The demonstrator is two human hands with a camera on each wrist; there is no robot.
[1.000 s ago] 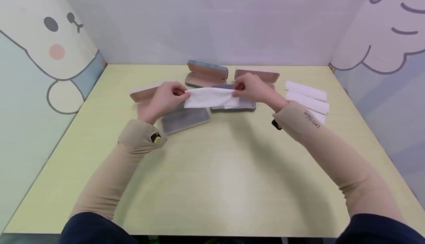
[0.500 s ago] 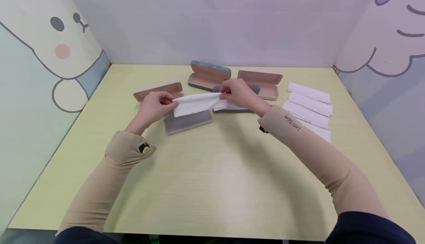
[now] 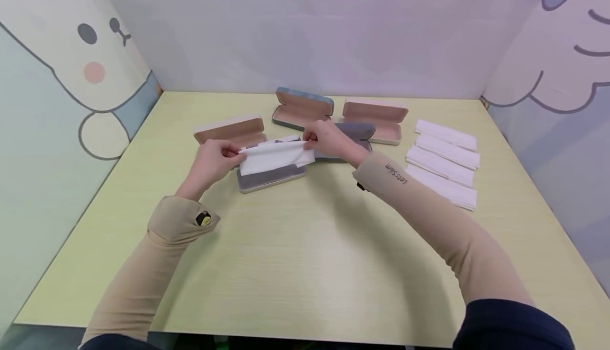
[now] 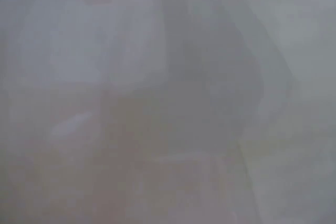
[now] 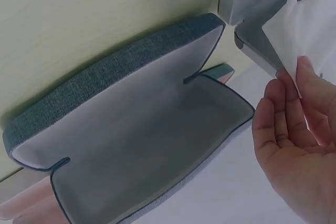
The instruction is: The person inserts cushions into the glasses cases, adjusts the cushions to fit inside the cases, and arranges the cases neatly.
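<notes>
A folded white cloth (image 3: pixel 271 159) is stretched between my two hands over an open grey-lined glasses case (image 3: pixel 271 178). My left hand (image 3: pixel 209 164) pinches the cloth's left end, and my right hand (image 3: pixel 331 141) pinches its right end. In the right wrist view, my right hand (image 5: pixel 299 140) holds the white cloth (image 5: pixel 310 30) between thumb and fingers. Much of the grey-lined case lies hidden behind the cloth. Close to my right hand stands an open dark blue-grey glasses case (image 3: pixel 355 132). The left wrist view is too blurred to make out details.
Open pink-lined glasses cases stand around: one at left (image 3: pixel 233 130), a blue-lidded one (image 3: pixel 304 107) at the back and another (image 3: pixel 376 119) at back right. Several folded white cloths (image 3: pixel 440 165) lie overlapping at right on the pale table (image 3: pixel 305 265).
Both hands have carried the white cloth left and toward me, from near the dark blue-grey case to over the grey-lined case. The stacked cloths at right are more exposed.
</notes>
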